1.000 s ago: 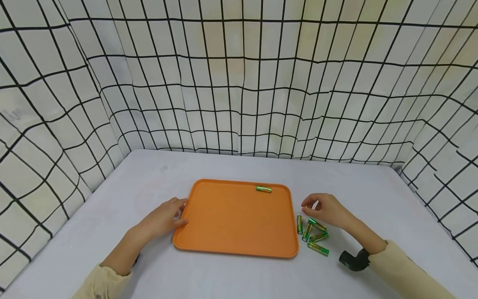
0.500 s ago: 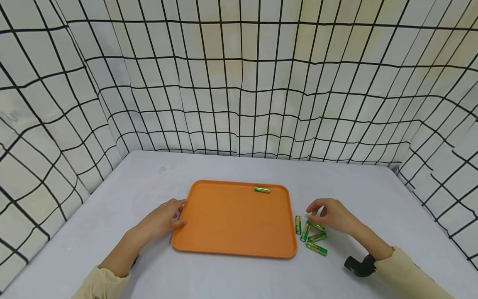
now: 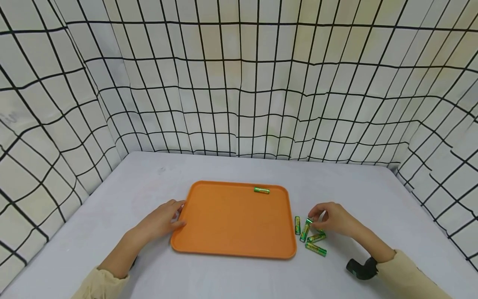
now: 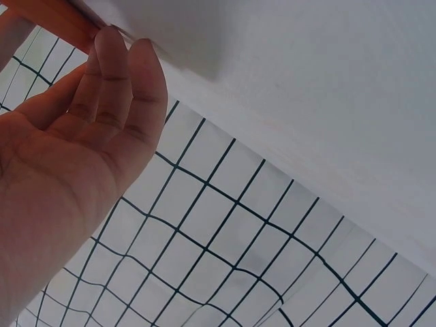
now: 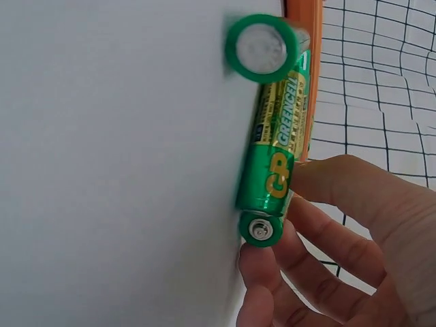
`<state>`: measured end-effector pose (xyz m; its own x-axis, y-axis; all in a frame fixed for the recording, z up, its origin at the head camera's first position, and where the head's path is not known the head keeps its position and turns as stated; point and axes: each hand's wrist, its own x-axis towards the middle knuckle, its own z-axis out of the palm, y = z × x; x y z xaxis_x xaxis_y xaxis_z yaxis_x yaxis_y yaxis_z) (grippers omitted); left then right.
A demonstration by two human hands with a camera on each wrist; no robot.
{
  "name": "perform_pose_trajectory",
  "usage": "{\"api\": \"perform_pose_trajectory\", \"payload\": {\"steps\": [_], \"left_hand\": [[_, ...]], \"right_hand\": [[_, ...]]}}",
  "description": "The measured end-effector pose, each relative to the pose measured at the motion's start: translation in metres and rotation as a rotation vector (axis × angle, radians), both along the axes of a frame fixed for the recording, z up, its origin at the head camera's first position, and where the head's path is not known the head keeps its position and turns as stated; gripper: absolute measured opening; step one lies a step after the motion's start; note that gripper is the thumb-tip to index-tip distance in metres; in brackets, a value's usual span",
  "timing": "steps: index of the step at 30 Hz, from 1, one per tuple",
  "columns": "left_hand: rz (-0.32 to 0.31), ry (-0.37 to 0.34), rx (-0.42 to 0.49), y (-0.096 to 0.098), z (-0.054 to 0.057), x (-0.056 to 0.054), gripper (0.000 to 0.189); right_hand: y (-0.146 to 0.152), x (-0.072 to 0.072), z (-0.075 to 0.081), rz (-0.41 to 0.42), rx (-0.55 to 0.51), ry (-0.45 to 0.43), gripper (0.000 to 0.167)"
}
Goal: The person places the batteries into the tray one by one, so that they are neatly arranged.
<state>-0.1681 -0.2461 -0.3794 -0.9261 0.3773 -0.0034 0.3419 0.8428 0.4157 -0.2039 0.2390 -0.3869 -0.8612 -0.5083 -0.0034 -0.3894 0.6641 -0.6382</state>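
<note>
An orange tray (image 3: 231, 220) lies on the white-covered table, with one green battery (image 3: 262, 190) near its far right rim. My left hand (image 3: 158, 220) grips the tray's left edge, thumb by the rim and fingers bent against the side. To the right of the tray, my right hand (image 3: 334, 218) is down at a loose group of green batteries (image 3: 305, 231). In the right wrist view its thumb and fingertips pinch a battery (image 5: 261, 229) whose terminal end faces the camera. Right behind that one lies a battery (image 5: 276, 143) marked GP Greencell.
Another battery (image 3: 297, 225) lies close along the tray's right side, and one more battery (image 3: 315, 249) lies nearest the front. A black wrist device (image 3: 362, 269) hangs under the right forearm. White walls with a black grid (image 3: 239, 95) enclose the table.
My right hand has moved down and slightly right from beside the tray onto the battery group, and its fingers now cover most of one battery. The left hand stays on the tray.
</note>
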Motion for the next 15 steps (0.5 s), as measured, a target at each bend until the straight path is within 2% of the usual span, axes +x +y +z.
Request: {"api": "perform_pose_trajectory", "payload": {"steps": [15], "left_hand": [[-0.002, 0.004, 0.000, 0.0006, 0.0014, 0.0009, 0.061]], "right_hand": [[0.0005, 0.0010, -0.0021, 0.001, 0.005, -0.007, 0.017]]}}
